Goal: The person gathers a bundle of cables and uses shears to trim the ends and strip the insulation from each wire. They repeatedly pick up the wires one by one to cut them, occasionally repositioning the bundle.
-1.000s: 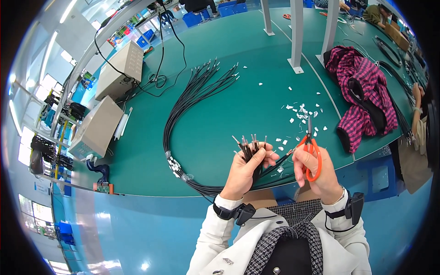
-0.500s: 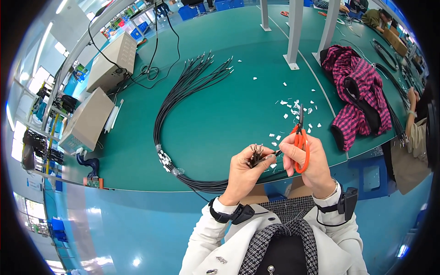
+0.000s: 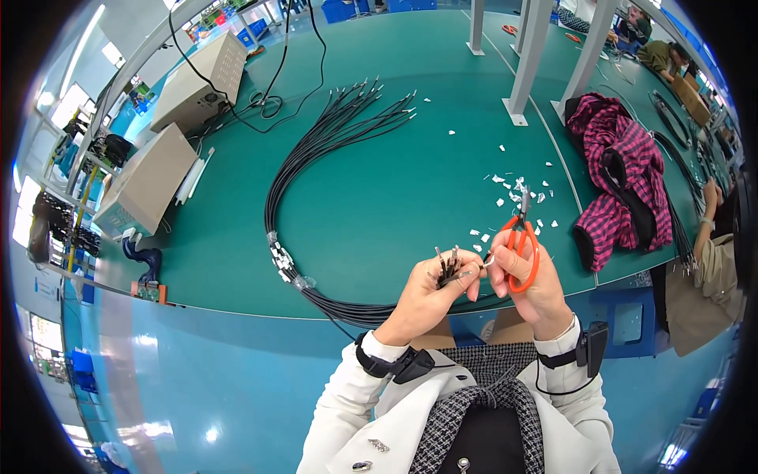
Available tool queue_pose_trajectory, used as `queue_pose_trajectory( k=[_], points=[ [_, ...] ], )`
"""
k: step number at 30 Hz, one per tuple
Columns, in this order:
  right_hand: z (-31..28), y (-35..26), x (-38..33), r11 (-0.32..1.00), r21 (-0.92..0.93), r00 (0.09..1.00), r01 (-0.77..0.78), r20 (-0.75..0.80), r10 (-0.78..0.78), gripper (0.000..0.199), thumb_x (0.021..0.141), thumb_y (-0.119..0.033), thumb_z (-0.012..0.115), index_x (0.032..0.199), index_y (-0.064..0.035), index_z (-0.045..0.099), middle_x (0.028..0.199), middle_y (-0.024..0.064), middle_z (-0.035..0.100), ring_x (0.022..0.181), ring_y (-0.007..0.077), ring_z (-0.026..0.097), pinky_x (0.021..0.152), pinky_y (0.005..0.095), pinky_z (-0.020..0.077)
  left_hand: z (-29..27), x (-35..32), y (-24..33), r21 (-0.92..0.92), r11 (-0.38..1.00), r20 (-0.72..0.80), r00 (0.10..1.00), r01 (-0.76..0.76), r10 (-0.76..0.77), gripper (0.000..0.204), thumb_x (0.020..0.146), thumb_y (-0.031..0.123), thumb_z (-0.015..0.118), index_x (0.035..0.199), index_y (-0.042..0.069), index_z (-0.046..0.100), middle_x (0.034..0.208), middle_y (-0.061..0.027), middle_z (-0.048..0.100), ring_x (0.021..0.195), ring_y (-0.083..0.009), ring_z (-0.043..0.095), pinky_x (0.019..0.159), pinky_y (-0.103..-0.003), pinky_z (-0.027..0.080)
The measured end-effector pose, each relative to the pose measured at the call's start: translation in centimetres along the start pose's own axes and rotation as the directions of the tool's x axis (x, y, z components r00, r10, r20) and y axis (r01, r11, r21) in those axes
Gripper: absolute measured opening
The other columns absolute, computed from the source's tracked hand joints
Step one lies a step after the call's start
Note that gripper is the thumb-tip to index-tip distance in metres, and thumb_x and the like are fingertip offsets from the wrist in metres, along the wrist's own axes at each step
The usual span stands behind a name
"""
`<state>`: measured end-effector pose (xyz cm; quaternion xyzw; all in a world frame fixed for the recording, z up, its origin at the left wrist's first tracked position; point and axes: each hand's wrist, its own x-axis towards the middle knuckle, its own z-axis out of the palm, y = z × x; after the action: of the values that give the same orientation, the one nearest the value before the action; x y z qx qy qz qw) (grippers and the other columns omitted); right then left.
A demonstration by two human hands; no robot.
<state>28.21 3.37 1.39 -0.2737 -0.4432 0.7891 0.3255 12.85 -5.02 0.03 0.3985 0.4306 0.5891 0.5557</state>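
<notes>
Head view shows my left hand (image 3: 430, 296) holding a few black wire ends (image 3: 448, 265), my right hand (image 3: 530, 278) gripping orange scissors (image 3: 519, 246), many white bits (image 3: 517, 193) already cut on the green surface (image 3: 395, 182), and I think more ends wait.

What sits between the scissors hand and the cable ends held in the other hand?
Nothing visible. The right hand with the orange scissors is right beside the cable ends gripped in the left hand; its fingertips appear to reach one end already.
</notes>
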Motion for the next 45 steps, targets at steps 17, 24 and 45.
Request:
queue_pose_trajectory(
  k=[17, 24, 45],
  points=[
    [-0.3, -0.5, -0.2, 0.997, 0.033, 0.996, -0.064, 0.070, 0.062, 0.021, 0.085, -0.016, 0.067, 0.093, -0.0025, 0.053, 0.064, 0.0041, 0.054, 0.050, 0.0116, 0.050, 0.046, 0.0228, 0.0390, -0.1, 0.1, -0.2, 0.009, 0.999, 0.014, 0.999, -0.042, 0.042, 0.006, 0.089, 0.005, 0.061, 0.093, 0.001, 0.061, 0.081, 0.0005, 0.060, 0.074, -0.0055, 0.053, 0.067, -0.021, 0.043],
    [-0.5, -0.9, -0.5, 0.996, -0.008, 0.987, -0.094, 0.129, 0.094, 0.020, 0.084, -0.013, 0.067, 0.094, -0.0025, 0.053, 0.065, 0.0043, 0.054, 0.051, 0.0125, 0.051, 0.047, 0.0226, 0.0385, 0.2, 0.1, -0.1, 0.059, 0.997, -0.069, 0.996, -0.059, 0.063, 0.004, 0.087, 0.003, 0.062, 0.091, 0.001, 0.062, 0.082, 0.0014, 0.060, 0.075, -0.0044, 0.053, 0.067, -0.020, 0.042],
    [-0.6, 0.0, -0.1, 0.996, 0.038, 0.994, -0.077, 0.081, 0.073, 0.023, 0.085, -0.017, 0.067, 0.097, -0.0031, 0.052, 0.068, 0.0046, 0.055, 0.054, 0.0124, 0.051, 0.050, 0.0230, 0.0408, -0.4, -0.2, -0.3, 0.017, 0.999, -0.028, 0.999, -0.029, 0.030, 0.011, 0.092, 0.011, 0.058, 0.095, 0.001, 0.061, 0.082, -0.0008, 0.059, 0.075, -0.0067, 0.054, 0.067, -0.021, 0.043]
  ],
)
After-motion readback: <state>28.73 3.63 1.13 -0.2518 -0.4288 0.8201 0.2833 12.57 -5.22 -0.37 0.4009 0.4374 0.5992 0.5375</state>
